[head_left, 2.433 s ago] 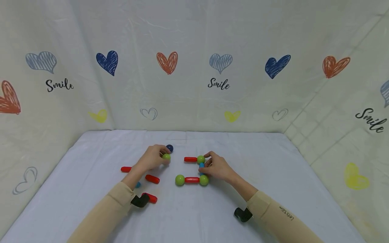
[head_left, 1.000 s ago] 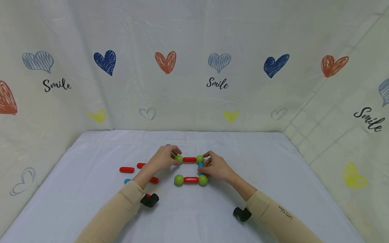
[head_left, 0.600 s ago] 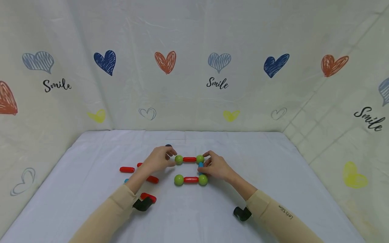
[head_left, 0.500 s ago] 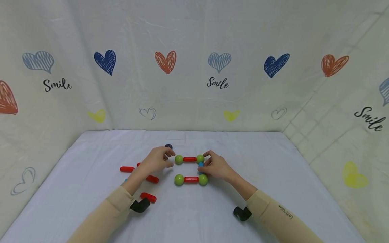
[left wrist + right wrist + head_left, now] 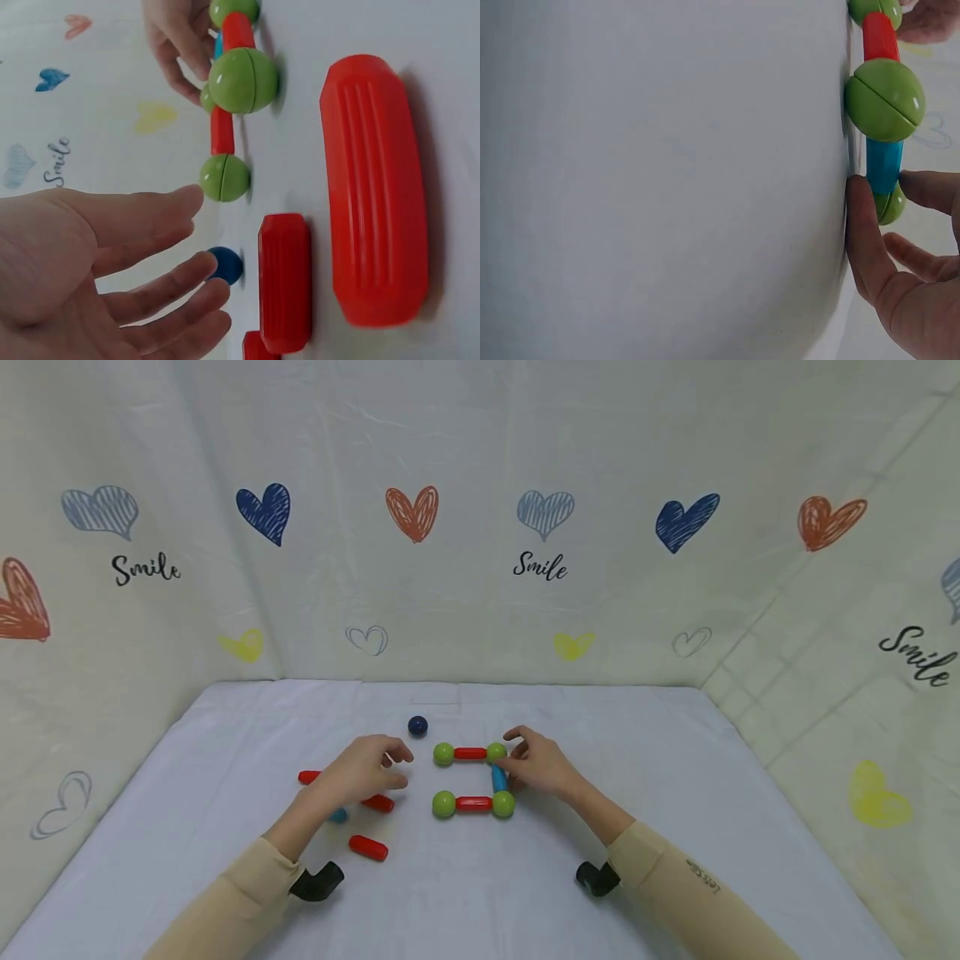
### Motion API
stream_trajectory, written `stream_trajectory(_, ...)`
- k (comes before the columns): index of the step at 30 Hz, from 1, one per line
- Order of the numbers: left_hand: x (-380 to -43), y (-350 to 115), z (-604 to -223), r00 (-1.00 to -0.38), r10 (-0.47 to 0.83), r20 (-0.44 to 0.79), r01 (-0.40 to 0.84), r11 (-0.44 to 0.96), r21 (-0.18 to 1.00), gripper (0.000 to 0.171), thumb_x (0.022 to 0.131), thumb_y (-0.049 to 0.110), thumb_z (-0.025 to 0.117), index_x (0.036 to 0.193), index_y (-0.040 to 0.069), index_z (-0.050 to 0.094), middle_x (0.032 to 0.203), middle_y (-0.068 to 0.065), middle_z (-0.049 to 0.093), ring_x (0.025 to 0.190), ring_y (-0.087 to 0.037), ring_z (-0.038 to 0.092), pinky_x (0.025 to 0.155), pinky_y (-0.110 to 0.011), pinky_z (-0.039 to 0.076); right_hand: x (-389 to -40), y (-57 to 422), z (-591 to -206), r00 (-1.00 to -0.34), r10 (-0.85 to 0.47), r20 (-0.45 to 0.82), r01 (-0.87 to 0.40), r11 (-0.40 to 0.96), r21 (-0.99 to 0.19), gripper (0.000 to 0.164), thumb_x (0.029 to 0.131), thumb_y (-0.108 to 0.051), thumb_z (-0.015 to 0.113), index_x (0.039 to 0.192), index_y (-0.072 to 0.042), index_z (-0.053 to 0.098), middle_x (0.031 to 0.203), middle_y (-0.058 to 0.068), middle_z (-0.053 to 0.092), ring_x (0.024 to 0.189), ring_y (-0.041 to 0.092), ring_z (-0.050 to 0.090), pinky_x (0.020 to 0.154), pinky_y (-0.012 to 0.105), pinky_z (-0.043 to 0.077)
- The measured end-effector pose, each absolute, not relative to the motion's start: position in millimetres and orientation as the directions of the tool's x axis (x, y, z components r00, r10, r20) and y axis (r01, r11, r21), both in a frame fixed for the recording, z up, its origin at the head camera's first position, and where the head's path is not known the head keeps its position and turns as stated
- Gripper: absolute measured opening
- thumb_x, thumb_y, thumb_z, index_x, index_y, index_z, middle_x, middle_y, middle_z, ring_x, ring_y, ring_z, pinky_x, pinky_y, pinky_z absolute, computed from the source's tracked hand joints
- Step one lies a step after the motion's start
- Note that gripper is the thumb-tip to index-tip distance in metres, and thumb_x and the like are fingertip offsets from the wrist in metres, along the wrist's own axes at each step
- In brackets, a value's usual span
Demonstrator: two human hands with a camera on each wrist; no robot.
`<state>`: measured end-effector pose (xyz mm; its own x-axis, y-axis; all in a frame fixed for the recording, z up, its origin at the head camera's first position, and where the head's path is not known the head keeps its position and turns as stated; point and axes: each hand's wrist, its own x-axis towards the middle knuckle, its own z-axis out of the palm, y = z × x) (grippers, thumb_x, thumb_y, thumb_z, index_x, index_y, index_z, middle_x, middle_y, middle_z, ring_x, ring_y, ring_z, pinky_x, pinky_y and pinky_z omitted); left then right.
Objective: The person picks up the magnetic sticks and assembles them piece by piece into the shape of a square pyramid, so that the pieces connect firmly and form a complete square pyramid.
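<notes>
Two red rods with green balls on their ends, the far rod point(image 5: 470, 753) and the near rod point(image 5: 474, 804), lie parallel. Along with a blue rod point(image 5: 499, 779) on their right, they form three sides of a rectangle. My right hand point(image 5: 542, 766) has its fingertips on either side of the blue rod in the right wrist view, pinching it near the far green ball point(image 5: 889, 206). To the left, my left hand point(image 5: 362, 770) hovers with its fingers spread and nothing in them. A dark blue ball point(image 5: 417, 726) sits beyond it.
Loose red rods lie left of the shape, among them one nearest me point(image 5: 368, 847) and one under the left hand point(image 5: 378, 802). A light blue piece point(image 5: 339, 816) is partly covered by the left wrist. A patterned curtain point(image 5: 480, 610) stands behind the white table.
My left hand brought a green ball to the far red rod's left end, let it go and drew back left. My right hand has shifted slightly toward the far end of the blue rod.
</notes>
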<state>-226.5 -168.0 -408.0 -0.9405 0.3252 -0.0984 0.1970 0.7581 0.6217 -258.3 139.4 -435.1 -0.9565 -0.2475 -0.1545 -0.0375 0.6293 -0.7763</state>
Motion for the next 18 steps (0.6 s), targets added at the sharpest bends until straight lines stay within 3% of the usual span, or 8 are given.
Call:
stream_trajectory(7,-220,-180,-403,-0.911,0.381,-0.156,0.22,0.772,0.597,0.03,0.085,0.01,0.084,0.113,0.01,0.074,0.106,-0.003,0.067,0.101,-0.026,0.059,0.082,-0.036,0.056,-264,137,-435,-0.953,-0.269,-0.138,-0.054,0.601,-0.798,0.037,0.1,-0.021,0.069,0.134,-0.009,0.063,0.116,0.012,0.061,0.082,0.019,0.067,0.07,0.032,0.061)
stream_trajectory(18,-215,-187,-405,-0.869,0.455,-0.193,0.282,0.778,0.562,0.024,0.082,-0.002,0.081,0.101,0.012,0.073,0.094,0.001,0.064,0.091,-0.022,0.058,0.082,-0.037,0.054,-264,136,-436,-0.956,-0.263,-0.131,-0.05,0.586,-0.809,0.028,0.099,-0.014,0.068,0.126,-0.005,0.066,0.111,0.011,0.063,0.087,0.021,0.065,0.069,0.033,0.061)
